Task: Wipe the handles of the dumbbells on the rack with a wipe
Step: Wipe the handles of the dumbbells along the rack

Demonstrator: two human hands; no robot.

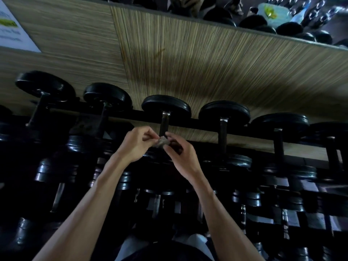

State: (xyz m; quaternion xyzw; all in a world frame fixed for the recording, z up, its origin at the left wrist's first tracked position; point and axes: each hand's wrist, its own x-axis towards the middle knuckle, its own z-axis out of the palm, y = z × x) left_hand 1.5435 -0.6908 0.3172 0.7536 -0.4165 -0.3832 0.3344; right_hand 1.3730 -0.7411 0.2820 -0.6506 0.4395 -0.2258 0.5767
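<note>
A small crumpled grey wipe (162, 142) is held between both hands in the middle of the view. My left hand (136, 145) pinches its left side with thumb and fingertips. My right hand (180, 155) pinches its right side. The wipe hangs just in front of the dark handle (164, 123) of the middle dumbbell on the top row of the black rack (203, 127). That dumbbell's round black head (166, 106) sits above the hands. Neither hand touches the handle.
More black dumbbells (224, 113) line the top row to the left and right, and lower rows fill the dark space below. A wood-grain wall panel (197, 68) stands behind the rack. A mirror above it reflects more weights, and a white poster (11, 29) hangs top left.
</note>
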